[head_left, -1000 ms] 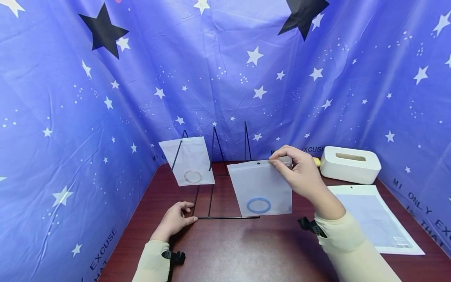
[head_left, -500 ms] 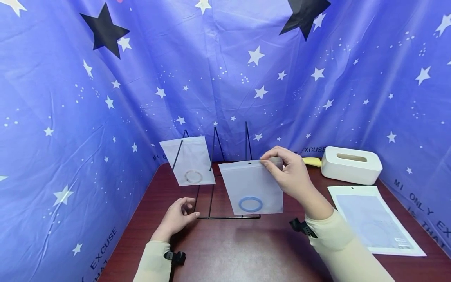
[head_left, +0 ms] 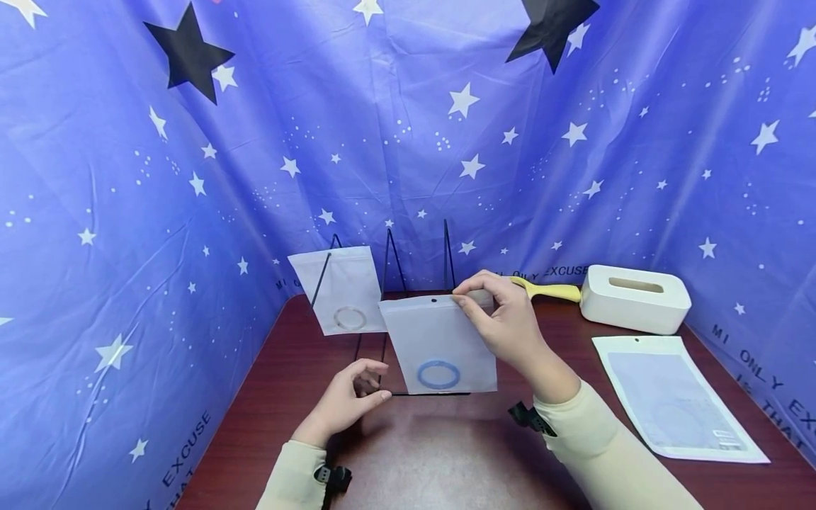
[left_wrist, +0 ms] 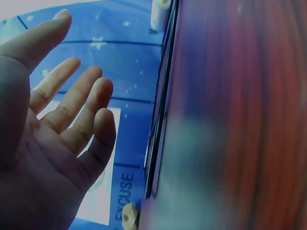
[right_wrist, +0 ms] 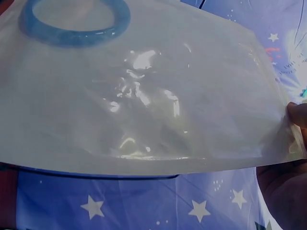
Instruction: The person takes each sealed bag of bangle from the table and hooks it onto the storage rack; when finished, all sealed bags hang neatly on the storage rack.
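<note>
— While your right hand (head_left: 506, 322) pinches the top edge of the white bag (head_left: 440, 333) just right of its hole (head_left: 434, 300), what does that grip give you?

— It probably keeps the hole uncovered and lets the blue ring (head_left: 420, 372) sit low, so your bag hangs fairly flat. You have it between five and six o'clock in the head view, in front of the black wire rack (head_left: 445, 255).

— And your left hand (head_left: 347, 400)?

— Taking the bag as your clock's centre, it is at eight, fingers loosely spread and holding nothing. At ten, the hung bag (head_left: 347, 290) dangles from the rack, which likely keeps it off the table (head_left: 433, 460). Between three and four, the flat pouch (head_left: 669, 389) lies on the table, presumably set aside from your hands.

— What differs from a second ago?

— Your bag is farther toward nine o'clock, and more of the yellow handle (head_left: 557, 292) shows at two. Your left hand, then at the rack's front left corner, has come toward three, nearer the bag. Your pinch is the same, and the hung bag has not moved.
</note>
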`<state>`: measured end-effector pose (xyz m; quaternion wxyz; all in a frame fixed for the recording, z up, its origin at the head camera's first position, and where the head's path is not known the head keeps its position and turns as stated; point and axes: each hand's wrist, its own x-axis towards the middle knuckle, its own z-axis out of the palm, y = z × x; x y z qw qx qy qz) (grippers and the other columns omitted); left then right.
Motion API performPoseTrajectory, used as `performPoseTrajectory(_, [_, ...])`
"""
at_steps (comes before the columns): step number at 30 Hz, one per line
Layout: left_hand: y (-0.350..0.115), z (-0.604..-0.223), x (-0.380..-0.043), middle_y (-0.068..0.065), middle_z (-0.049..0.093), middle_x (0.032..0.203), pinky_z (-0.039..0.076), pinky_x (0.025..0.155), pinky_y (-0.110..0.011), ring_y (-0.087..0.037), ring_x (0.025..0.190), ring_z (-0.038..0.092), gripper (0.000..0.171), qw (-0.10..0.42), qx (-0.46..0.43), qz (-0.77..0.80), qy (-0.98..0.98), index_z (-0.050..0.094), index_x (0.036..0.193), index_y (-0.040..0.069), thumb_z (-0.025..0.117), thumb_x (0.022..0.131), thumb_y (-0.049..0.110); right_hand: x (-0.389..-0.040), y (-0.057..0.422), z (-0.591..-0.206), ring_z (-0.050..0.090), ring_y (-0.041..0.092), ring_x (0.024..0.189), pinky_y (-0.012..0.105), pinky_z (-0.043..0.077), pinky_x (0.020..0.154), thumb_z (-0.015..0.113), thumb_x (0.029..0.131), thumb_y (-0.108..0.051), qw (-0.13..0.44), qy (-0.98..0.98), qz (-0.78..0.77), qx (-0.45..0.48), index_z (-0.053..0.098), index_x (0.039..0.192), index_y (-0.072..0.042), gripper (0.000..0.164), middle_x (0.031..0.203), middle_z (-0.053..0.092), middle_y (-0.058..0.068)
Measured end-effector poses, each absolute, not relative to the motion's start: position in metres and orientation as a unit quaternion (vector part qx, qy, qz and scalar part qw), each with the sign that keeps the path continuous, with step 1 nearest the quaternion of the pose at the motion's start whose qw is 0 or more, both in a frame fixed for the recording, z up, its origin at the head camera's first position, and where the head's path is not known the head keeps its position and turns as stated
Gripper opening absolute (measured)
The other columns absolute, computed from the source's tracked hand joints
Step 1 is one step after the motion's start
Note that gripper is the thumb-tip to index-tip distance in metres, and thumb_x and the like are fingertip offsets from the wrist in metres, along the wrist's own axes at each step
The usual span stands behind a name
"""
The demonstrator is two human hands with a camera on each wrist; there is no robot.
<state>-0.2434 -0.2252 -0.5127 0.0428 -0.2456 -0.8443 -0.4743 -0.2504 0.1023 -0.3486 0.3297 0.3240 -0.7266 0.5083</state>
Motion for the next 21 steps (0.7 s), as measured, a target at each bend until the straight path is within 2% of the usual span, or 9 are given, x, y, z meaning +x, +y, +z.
performPoseTrajectory(4, [-0.217,-0.512,-0.241,-0.013,0.073,0.106,0.056,0.076,-0.032,-0.016,0.086,0.069,0.042,0.029,-0.244,-0.488,-0.837,0.069,0.129,0.014,0.084,0.092,0.025,-0.247,0.093,-0.348,0.065,0.016,0.083,0.023,0.046,0.071,0.078,0.087,0.007,0.329,-0.717,0.518,0.332,0.076,0.093,-0.005,0.014,0.089,0.074,0.010])
performPoseTrajectory(8, [-0.212,-0.514,-0.241,-0.002,0.075,0.096,0.056,0.075,-0.031,-0.013,0.083,0.069,0.034,0.038,-0.246,-0.493,-0.834,0.070,0.121,0.019,0.085,0.091,0.022,-0.245,0.086,-0.349,0.066,0.018,0.084,0.023,0.047,0.072,0.077,0.086,0.011,0.336,-0.704,0.528,0.335,0.076,0.093,-0.003,0.016,0.089,0.074,0.013])
performPoseTrajectory(11, [-0.209,-0.515,-0.241,0.003,0.074,0.091,0.055,0.072,-0.030,-0.012,0.081,0.069,0.025,0.046,-0.252,-0.502,-0.826,0.071,0.112,0.019,0.085,0.091,0.018,-0.245,0.082,-0.350,0.065,0.017,0.083,0.023,0.048,0.072,0.078,0.087,0.009,0.337,-0.699,0.531,0.340,0.076,0.094,-0.006,0.016,0.090,0.074,0.008])
performPoseTrajectory(15, [-0.206,-0.516,-0.240,0.004,0.072,0.081,0.051,0.062,-0.027,-0.011,0.069,0.063,0.012,0.061,-0.253,-0.518,-0.815,0.073,0.095,0.020,0.084,0.091,0.017,-0.245,0.078,-0.354,0.065,0.015,0.082,0.024,0.048,0.070,0.079,0.092,-0.003,0.322,-0.703,0.525,0.356,0.077,0.096,-0.009,0.008,0.092,0.074,-0.001])
performPoseTrajectory(18, [-0.204,-0.516,-0.240,0.004,0.070,0.076,0.048,0.056,-0.026,-0.011,0.062,0.057,0.011,0.079,-0.249,-0.526,-0.809,0.075,0.088,0.020,0.083,0.092,0.014,-0.246,0.076,-0.356,0.065,0.014,0.082,0.024,0.047,0.070,0.079,0.094,-0.009,0.313,-0.705,0.519,0.368,0.077,0.097,-0.009,0.004,0.093,0.073,-0.005])
performPoseTrajectory(21, [-0.206,-0.516,-0.240,0.001,0.071,0.074,0.047,0.055,-0.026,-0.010,0.061,0.055,0.012,0.096,-0.248,-0.533,-0.803,0.076,0.086,0.020,0.082,0.092,0.011,-0.246,0.075,-0.357,0.066,0.014,0.082,0.025,0.048,0.071,0.080,0.093,-0.008,0.312,-0.705,0.518,0.370,0.077,0.097,-0.013,0.007,0.094,0.073,-0.007])
